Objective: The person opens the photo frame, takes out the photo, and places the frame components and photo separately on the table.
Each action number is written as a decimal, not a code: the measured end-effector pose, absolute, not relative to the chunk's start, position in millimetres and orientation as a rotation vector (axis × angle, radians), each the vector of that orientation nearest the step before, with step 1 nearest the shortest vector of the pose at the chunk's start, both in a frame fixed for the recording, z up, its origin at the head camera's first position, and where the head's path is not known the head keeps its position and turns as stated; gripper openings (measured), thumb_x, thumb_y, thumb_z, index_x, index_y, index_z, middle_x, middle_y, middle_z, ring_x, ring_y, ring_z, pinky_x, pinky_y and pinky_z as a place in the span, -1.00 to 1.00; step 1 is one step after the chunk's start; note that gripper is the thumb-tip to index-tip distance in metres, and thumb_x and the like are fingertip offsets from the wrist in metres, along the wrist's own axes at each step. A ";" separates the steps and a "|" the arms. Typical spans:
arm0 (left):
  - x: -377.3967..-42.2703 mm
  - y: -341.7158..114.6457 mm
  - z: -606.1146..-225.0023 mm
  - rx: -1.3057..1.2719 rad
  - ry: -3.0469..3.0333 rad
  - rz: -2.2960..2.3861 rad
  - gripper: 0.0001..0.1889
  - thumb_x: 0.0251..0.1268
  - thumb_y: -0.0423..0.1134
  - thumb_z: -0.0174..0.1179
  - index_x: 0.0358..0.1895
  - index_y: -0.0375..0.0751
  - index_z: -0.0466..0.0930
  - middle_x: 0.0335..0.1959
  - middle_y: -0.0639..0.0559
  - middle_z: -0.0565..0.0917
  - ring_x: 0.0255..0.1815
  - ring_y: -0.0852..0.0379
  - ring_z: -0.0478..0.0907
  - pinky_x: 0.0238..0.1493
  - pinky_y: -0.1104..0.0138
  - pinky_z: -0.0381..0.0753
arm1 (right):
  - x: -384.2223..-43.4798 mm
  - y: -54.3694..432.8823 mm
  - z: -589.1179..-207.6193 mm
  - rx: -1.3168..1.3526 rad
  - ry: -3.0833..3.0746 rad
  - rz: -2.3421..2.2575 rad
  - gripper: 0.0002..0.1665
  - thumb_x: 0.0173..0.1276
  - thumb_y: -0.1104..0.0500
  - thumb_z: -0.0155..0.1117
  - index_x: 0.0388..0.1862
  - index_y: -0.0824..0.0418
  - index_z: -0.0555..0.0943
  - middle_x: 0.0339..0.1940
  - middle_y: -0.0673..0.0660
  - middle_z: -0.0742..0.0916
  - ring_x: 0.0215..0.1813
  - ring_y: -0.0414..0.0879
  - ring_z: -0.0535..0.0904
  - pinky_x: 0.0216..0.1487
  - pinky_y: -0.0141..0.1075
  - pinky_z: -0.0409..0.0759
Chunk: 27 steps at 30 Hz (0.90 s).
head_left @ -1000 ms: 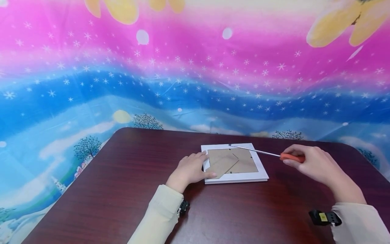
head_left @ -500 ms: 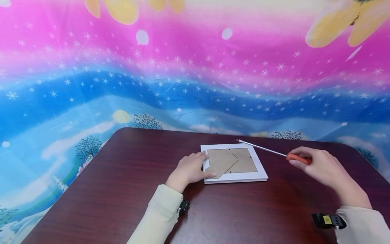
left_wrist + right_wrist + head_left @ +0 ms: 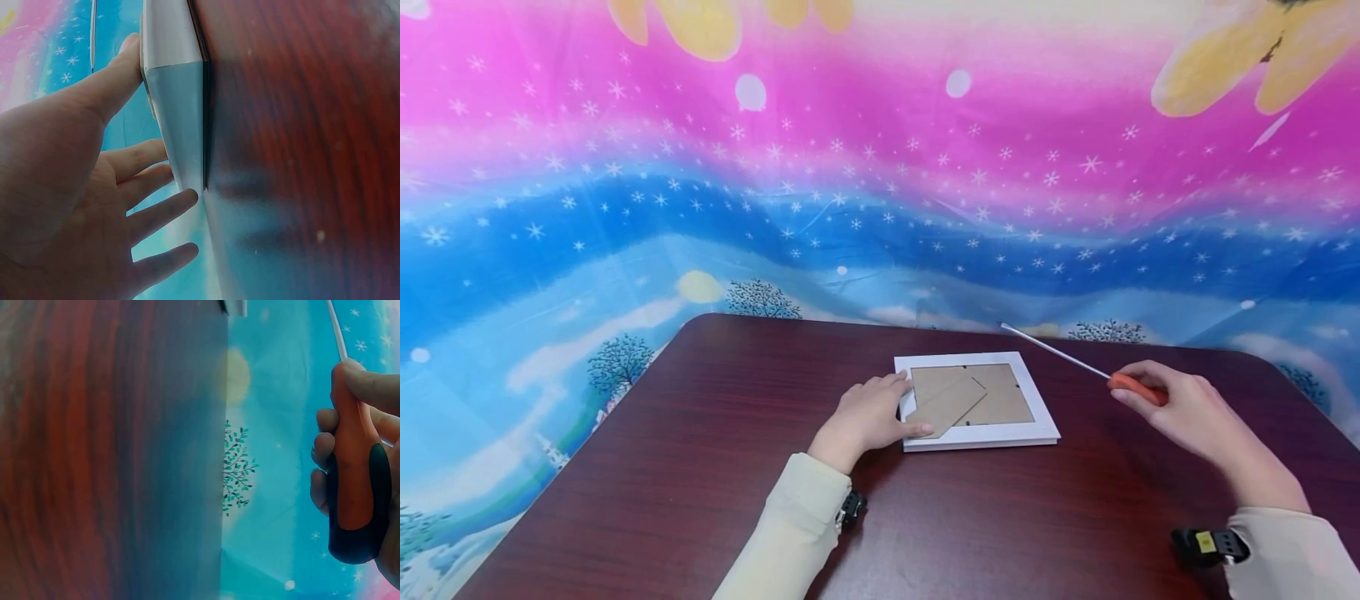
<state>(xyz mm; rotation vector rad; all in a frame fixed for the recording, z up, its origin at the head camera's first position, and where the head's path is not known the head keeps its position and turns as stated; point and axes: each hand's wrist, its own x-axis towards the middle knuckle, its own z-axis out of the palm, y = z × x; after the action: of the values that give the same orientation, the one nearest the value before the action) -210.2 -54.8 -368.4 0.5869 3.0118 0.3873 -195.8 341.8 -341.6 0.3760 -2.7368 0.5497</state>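
A white picture frame lies face down on the table. Its brown backing board shows, with a flat stand flap on it and small dark tabs at the opening's edges. My left hand steadies the frame's left side: the thumb rests on top near the front corner, and the fingers lie fairly straight along the edge, spread apart in the left wrist view. To the right, my right hand grips the orange-and-black handle of a screwdriver. The shaft points up and left, its tip raised beyond the frame and apart from it.
The dark red-brown table has rounded far corners. Behind its far edge hangs a pink and blue cloth printed with snowflakes and trees. A black wrist camera sits at the right sleeve.
The screwdriver's tip has lifted off the frame's far edge and swung up and right, as my right hand drew slightly right. My left hand and the frame stay nearly still.
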 end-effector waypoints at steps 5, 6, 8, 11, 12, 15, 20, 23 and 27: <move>-210.2 -53.7 -368.6 0.590 3.012 0.376 -0.17 0.20 0.33 0.25 0.44 -0.07 0.38 0.43 0.02 0.40 0.35 0.00 0.39 0.26 0.03 0.41 | -197.0 342.4 -345.8 0.377 -2.738 0.546 -0.63 0.33 0.01 0.41 -0.01 0.20 0.63 -0.52 0.00 0.58 -0.49 -0.10 0.36 -0.45 -0.24 0.25; -210.1 -53.6 -368.3 0.588 3.010 0.377 -0.17 0.20 0.33 0.24 0.45 -0.07 0.38 0.43 0.01 0.39 0.36 0.00 0.38 0.27 0.02 0.41 | -197.0 342.4 -346.1 0.372 -2.742 0.543 -0.63 0.33 0.00 0.41 -0.01 0.20 0.62 -0.52 0.00 0.58 -0.49 -0.09 0.37 -0.45 -0.24 0.26; -209.7 -53.3 -367.6 0.582 3.005 0.378 -0.17 0.21 0.33 0.24 0.45 -0.06 0.38 0.45 0.01 0.38 0.38 -0.01 0.36 0.29 0.02 0.39 | -196.7 342.2 -345.8 0.364 -2.760 0.539 -0.61 0.35 -0.01 0.39 0.00 0.20 0.61 -0.52 0.01 0.57 -0.49 -0.09 0.36 -0.45 -0.23 0.26; -209.3 -53.1 -366.6 0.570 3.001 0.365 -0.18 0.21 0.33 0.23 0.46 -0.04 0.37 0.46 0.02 0.35 0.40 -0.01 0.34 0.31 0.01 0.37 | -196.3 341.0 -345.1 0.360 -2.790 0.536 -0.59 0.37 -0.06 0.35 0.02 0.20 0.60 -0.53 0.01 0.55 -0.50 -0.08 0.35 -0.45 -0.22 0.25; -209.2 -53.0 -366.3 0.567 3.000 0.360 -0.17 0.21 0.33 0.23 0.46 -0.04 0.36 0.46 0.02 0.35 0.40 -0.01 0.33 0.31 0.01 0.36 | -196.2 340.4 -345.0 0.362 -2.799 0.533 -0.58 0.38 -0.08 0.33 0.02 0.20 0.60 -0.54 0.01 0.55 -0.50 -0.09 0.35 -0.45 -0.22 0.25; -208.5 -52.6 -365.6 0.558 3.007 0.329 -0.18 0.21 0.34 0.22 0.46 -0.02 0.36 0.47 0.03 0.35 0.41 -0.01 0.32 0.32 0.01 0.35 | -196.3 338.7 -343.9 0.376 -2.811 0.528 -0.57 0.40 -0.10 0.31 0.02 0.20 0.60 -0.54 0.00 0.55 -0.50 -0.09 0.35 -0.45 -0.22 0.24; -204.3 -49.7 -362.9 0.542 3.021 0.264 -0.18 0.24 0.35 0.18 0.47 -0.02 0.34 0.47 0.04 0.34 0.42 -0.02 0.32 0.35 0.00 0.31 | -195.6 338.6 -341.9 0.364 -2.818 0.509 -0.58 0.40 -0.11 0.30 0.01 0.17 0.60 -0.53 0.00 0.55 -0.48 -0.08 0.36 -0.44 -0.21 0.24; -202.3 -48.3 -361.5 0.534 3.022 0.245 -0.19 0.27 0.34 0.16 0.48 -0.03 0.33 0.48 0.04 0.34 0.42 -0.03 0.31 0.36 0.00 0.29 | -194.7 339.1 -340.8 0.352 -2.823 0.507 -0.57 0.40 -0.12 0.29 0.02 0.17 0.60 -0.52 0.01 0.55 -0.48 -0.08 0.36 -0.44 -0.21 0.24; -200.7 -47.0 -360.8 0.520 3.015 0.243 -0.20 0.29 0.33 0.14 0.49 -0.04 0.31 0.49 0.05 0.32 0.44 -0.04 0.29 0.38 0.00 0.26 | -194.1 339.3 -339.4 0.355 -2.810 0.508 -0.58 0.40 -0.11 0.30 0.02 0.17 0.60 -0.53 0.01 0.54 -0.49 -0.08 0.36 -0.45 -0.22 0.24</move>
<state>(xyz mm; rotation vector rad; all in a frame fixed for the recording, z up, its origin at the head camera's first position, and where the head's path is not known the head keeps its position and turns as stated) -200.7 -47.0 -360.8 0.5205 3.0145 0.2433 -194.1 339.3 -339.4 0.3554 -2.8102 0.5079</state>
